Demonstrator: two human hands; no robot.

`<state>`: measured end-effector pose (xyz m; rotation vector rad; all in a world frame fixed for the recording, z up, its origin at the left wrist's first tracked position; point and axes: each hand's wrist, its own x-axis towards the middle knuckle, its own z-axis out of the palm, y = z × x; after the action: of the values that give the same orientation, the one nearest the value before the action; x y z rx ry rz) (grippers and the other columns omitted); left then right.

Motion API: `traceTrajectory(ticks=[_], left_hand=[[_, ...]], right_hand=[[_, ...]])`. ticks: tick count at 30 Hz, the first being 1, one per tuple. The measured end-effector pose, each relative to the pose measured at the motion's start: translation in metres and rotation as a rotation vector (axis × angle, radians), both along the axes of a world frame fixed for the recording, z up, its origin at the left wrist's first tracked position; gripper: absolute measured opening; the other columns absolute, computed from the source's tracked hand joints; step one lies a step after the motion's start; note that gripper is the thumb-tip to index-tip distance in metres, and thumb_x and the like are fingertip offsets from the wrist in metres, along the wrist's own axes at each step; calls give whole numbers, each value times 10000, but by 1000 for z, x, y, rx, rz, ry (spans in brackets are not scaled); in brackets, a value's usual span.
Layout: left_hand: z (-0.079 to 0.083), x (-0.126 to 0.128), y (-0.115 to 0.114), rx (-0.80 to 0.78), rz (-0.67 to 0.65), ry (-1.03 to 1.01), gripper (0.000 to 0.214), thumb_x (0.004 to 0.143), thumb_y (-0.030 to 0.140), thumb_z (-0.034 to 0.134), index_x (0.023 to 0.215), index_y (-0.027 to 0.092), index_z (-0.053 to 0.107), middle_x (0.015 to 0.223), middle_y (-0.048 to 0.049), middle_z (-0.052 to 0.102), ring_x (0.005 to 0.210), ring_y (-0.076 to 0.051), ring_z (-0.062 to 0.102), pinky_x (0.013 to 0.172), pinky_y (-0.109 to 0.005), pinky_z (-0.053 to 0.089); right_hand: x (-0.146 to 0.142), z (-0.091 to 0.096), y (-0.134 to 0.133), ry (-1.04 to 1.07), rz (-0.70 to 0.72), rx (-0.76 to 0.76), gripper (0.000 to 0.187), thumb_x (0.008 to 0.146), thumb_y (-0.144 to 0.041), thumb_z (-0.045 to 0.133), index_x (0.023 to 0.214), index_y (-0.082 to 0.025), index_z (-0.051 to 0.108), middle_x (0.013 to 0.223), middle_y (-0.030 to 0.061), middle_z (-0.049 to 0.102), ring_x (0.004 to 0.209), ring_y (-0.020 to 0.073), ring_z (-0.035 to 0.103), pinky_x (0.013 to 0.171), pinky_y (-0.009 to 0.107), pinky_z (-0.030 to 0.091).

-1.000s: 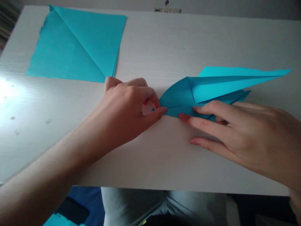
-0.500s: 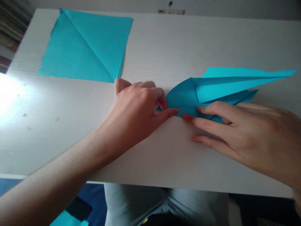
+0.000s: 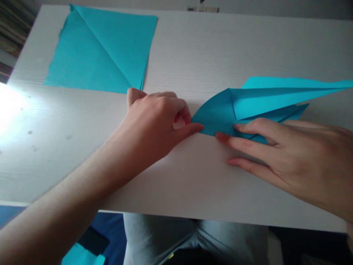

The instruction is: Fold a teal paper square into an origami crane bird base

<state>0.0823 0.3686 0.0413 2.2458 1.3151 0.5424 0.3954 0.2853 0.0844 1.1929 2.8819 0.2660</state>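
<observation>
One folded blue paper [image 3: 261, 101] lies between 2 and 3 o'clock in the view, on the white tabletop [image 3: 209, 55], its long points aimed at 3 o'clock and its curved end at 9. At that 9 o'clock end, the left hand [image 3: 160, 117] has its grip pinched on the paper, thumb [image 3: 190, 129] on top, fingers curled in. The right hand [image 3: 298, 154] comes in from 4 o'clock; its grip is spread and clasps nothing, two fingers [image 3: 248, 143] lying on the near edge, its own thumb apart from the paper. Compared with half a second earlier, the left thumb sits farther back toward 9 o'clock, leaving a wider gap to the right fingertips, while the right hand stays put on the paper. That suggests the near fold is being pressed along its edge, with the right hand steadying it.

Toward 11 o'clock lies a blue sheet [image 3: 91, 62] with a diagonal crease, its near corner close to the left knuckles. At 12 is a wall socket [image 3: 202, 9]; at 6, grey trousers [image 3: 160, 235].
</observation>
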Motion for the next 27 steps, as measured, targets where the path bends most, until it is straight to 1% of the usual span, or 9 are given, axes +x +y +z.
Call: traceTrajectory(ticks=[6,10,12,14,16,18,21,24,27], left_hand=[[1,-2,2,-37,-4,21,344,1085,475,950,899,256,761,884,-7,707,1083,-329,791,1381,-629,390],[15,-3,6,-95,25,117,231,1091,363,906,950,240,771,889,18,704,1024,-288,772,1408,-673,373],[23,-8,9,-152,35,151,189,1056,317,914,946,241,780,866,27,706,945,-251,731,1315,-619,483],[28,-14,13,-215,33,133,147,1021,288,918,945,248,798,868,20,732,864,-222,676,1130,-525,583],[28,-16,13,-210,26,68,63,1041,289,874,1041,255,822,946,4,780,871,-217,676,1028,-470,608],[22,-12,9,-106,18,28,173,1067,344,876,1206,267,807,1095,-12,820,994,-244,738,1113,-497,616],[6,5,-3,53,9,66,496,1058,575,993,1375,285,746,1344,-74,823,1277,-353,776,1304,-612,559],[-8,17,-11,120,33,85,664,1059,694,1003,1476,283,689,1491,-139,778,1442,-448,733,1336,-692,528],[-15,17,-10,135,51,98,719,1047,684,1019,1536,305,652,1573,-150,740,1519,-490,695,1319,-716,538]], right_hand=[[2,-1,0,-21,23,2,436,1304,-297,509,1302,-184,930,1155,135,865,703,311,654,662,484,398],[3,-4,1,12,31,60,517,1349,-353,416,1314,-199,909,1135,114,873,670,298,625,633,473,379],[3,-5,1,33,32,79,532,1364,-380,396,1331,-216,901,1131,97,878,665,294,615,617,478,351],[3,-5,1,35,34,72,503,1365,-370,408,1352,-229,891,1154,89,887,666,289,611,613,479,345],[3,-5,1,29,42,66,469,1356,-352,429,1354,-235,883,1179,90,893,670,288,614,617,477,365],[2,-4,1,24,42,69,449,1345,-354,450,1369,-231,881,1156,94,886,676,300,623,621,484,386],[0,-4,1,16,34,67,443,1327,-355,469,1358,-232,894,1115,104,875,681,318,649,622,507,406],[-2,-3,1,8,32,59,450,1318,-344,464,1301,-255,905,1110,107,875,674,318,672,617,515,419],[-3,-2,0,-5,15,46,467,1321,-366,466,1367,-259,918,1107,103,883,688,319,718,585,520,418]])
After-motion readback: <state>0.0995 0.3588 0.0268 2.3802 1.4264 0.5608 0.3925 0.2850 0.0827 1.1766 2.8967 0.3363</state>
